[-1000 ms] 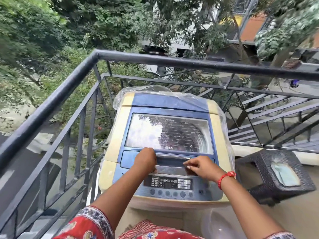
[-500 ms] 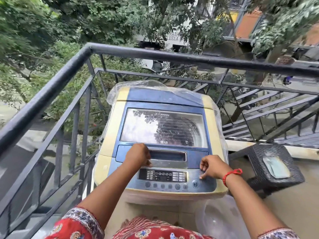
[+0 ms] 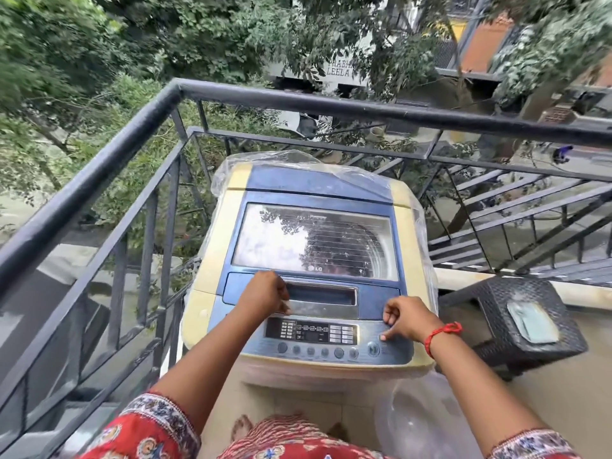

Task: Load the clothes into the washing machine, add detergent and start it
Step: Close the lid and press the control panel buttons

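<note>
Two hands rest on the top of the washing machine (image 3: 311, 260), which stands in the corner of a balcony, close against the black railing (image 3: 99, 173) on its left and far sides. We see its glass lid (image 3: 314, 241) lying closed, with the drum dimly visible through it, and a clear plastic cover (image 3: 284, 157) pushed back over the machine's far edge and down its right side. Our left hand (image 3: 265, 293) sits with its fingers curled at the left end of the lid's front handle recess (image 3: 321, 294); we cannot tell whether it grips the edge or only rests there. Our right hand (image 3: 405, 318) is loosely curled over the right end of the control panel (image 3: 311, 332), one fingertip pressing down just beside the round play-pause button (image 3: 373, 350) at the near right corner; it holds nothing. A red thread bracelet (image 3: 442, 332) circles that wrist. To the right of the machine, apart from it, a dark woven stool (image 3: 516, 326) stands on the balcony floor with a pale pad on its seat. Red patterned sleeves (image 3: 152, 429) show at the near edge of the view.
</note>
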